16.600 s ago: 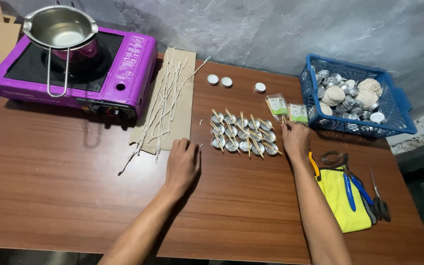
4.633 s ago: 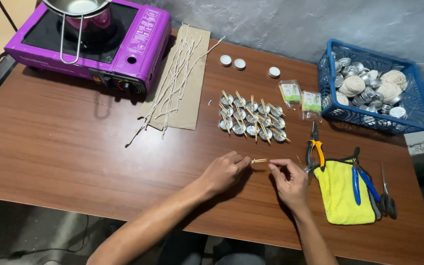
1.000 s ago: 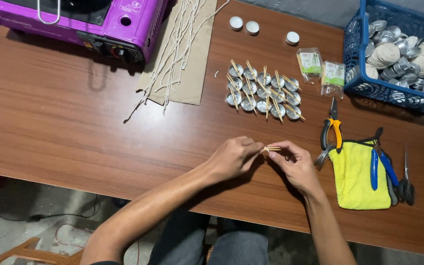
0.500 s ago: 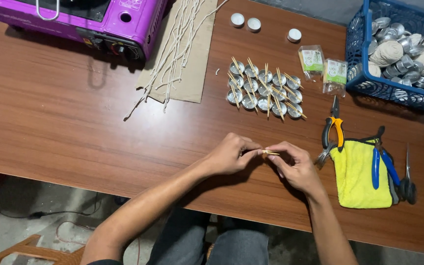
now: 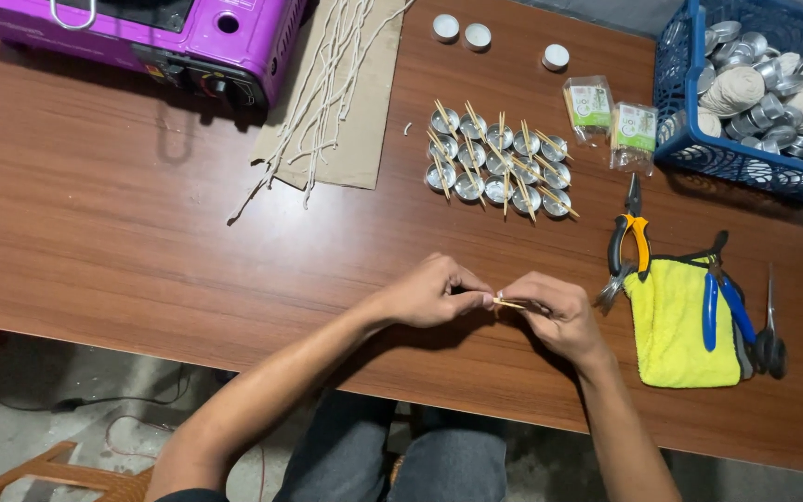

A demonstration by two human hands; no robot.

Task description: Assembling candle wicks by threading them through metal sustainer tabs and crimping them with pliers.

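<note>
My left hand and my right hand meet over the front part of the brown wooden table. Both pinch a thin pale wooden stick between their fingertips. Beyond them, a cluster of small metal candle cups sits in rows, with thin sticks laid across their tops.
Pale wicks lie on a cardboard sheet beside a purple portable stove. Orange-handled pliers, a yellow cloth with blue-handled tools and scissors lie right. A blue basket of metal cups stands far right. Two small packets and three white candles lie behind.
Earlier my hands were spread by the cup cluster; they came to the table's front and now hold the stick together. Over the last second they barely moved.
</note>
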